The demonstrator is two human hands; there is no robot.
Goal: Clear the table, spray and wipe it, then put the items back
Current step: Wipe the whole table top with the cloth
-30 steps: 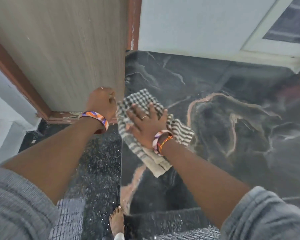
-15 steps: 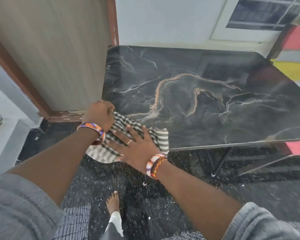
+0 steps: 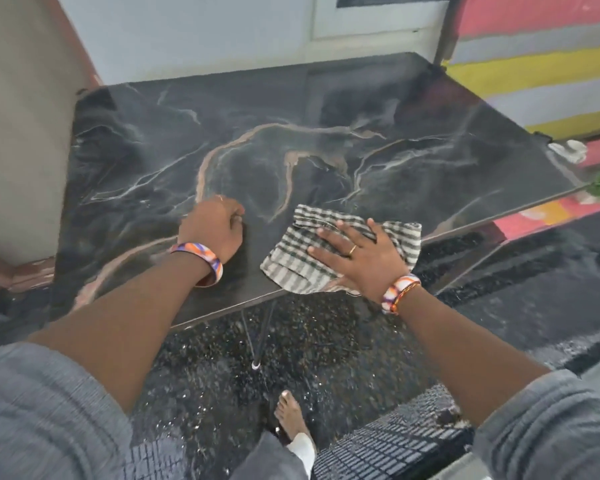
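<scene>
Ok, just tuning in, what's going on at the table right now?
A person is wiping the dark marble-patterned table. The right hand presses flat, fingers spread, on a checked cloth at the table's near edge, part of it hanging over. The left hand rests on the tabletop beside it as a loose fist, apparently holding nothing. No items are back on the table yet.

Speckled dark floor (image 3: 326, 341); striped wall (image 3: 534, 64); wooden door (image 3: 21, 133).

Home room, marble-look table (image 3: 326, 140), wooden door (image 3: 21, 116), speckled floor (image 3: 326, 358), striped wall (image 3: 541, 64)
</scene>
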